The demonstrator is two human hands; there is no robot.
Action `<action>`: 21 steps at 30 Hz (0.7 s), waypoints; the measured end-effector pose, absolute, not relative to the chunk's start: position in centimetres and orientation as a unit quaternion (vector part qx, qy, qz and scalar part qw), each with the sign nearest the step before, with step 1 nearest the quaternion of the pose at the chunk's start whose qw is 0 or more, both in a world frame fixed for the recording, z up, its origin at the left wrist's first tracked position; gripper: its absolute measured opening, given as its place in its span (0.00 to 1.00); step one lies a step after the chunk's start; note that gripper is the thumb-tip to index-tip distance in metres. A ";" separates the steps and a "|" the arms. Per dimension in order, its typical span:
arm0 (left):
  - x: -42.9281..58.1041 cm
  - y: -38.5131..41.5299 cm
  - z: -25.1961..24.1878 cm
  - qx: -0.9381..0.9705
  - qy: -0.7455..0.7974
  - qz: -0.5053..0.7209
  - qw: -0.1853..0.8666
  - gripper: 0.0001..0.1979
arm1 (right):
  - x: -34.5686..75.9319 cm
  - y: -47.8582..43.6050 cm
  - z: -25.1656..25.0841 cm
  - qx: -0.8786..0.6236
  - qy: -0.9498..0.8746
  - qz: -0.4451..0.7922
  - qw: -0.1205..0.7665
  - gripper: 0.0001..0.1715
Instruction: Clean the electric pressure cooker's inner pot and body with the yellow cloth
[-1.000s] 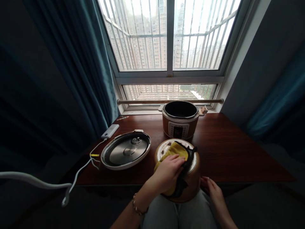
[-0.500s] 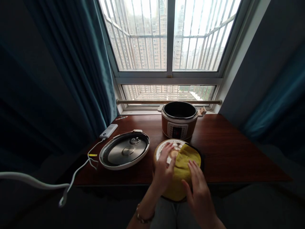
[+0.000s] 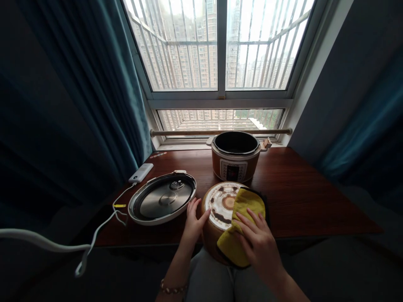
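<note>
An upturned brown inner pot (image 3: 208, 235) leans on the table's near edge above my lap. Its pale, round bottom carries dark brown stains and faces up. My left hand (image 3: 192, 222) is at the pot's left side, fingers apart, with the thumb at the edge of the bottom. Over the right part of the pot lies a yellow cloth (image 3: 247, 200) with a dark border, its front part folded down. My right hand (image 3: 260, 241) presses on this cloth with bent fingers, gripping it against the pot.
Behind the pot stands a brown electric cooker (image 3: 236, 161) with its lid off. The oval lid (image 3: 166, 201) lies inner side up at left. A white power bank (image 3: 141, 173) with a white cable (image 3: 102, 226) rests at the left edge of the wooden table (image 3: 302, 197).
My left hand has moved left, off the stained bottom to the pot's side. The cloth's left part has been drawn back, baring more of the bottom. My right hand stays on the cloth.
</note>
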State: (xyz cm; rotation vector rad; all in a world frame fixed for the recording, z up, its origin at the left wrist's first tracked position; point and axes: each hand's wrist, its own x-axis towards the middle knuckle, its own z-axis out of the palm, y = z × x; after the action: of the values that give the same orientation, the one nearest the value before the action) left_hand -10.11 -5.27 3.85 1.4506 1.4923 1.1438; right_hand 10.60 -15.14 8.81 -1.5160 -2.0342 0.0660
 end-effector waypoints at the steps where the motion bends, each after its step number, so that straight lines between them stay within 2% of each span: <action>1: -10.2 -5.3 3.9 0.571 0.583 0.441 0.372 0.25 | 11.2 -14.9 8.9 -0.574 -0.759 0.048 0.304 0.18; 6: -10.3 -5.4 4.4 0.589 0.574 0.432 0.370 0.25 | 14.2 -12.1 9.5 -0.583 -0.725 0.171 0.323 0.17; 14: -10.1 -5.5 4.7 0.561 0.568 0.434 0.418 0.27 | 17.9 -4.4 9.0 -0.539 -0.703 0.289 0.363 0.19; 18: -10.2 -5.5 4.3 0.553 0.566 0.449 0.414 0.26 | 17.2 -1.0 9.0 -0.519 -0.745 0.294 0.300 0.19; 21: -10.2 -5.5 4.2 0.548 0.567 0.456 0.413 0.25 | 15.0 0.8 9.4 -0.497 -0.805 0.236 0.222 0.19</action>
State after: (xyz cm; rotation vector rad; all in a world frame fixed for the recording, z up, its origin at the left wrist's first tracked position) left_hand -10.17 -5.53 4.23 1.3782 1.4261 1.1455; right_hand 14.97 0.84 9.41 -1.3725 -2.2237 0.6526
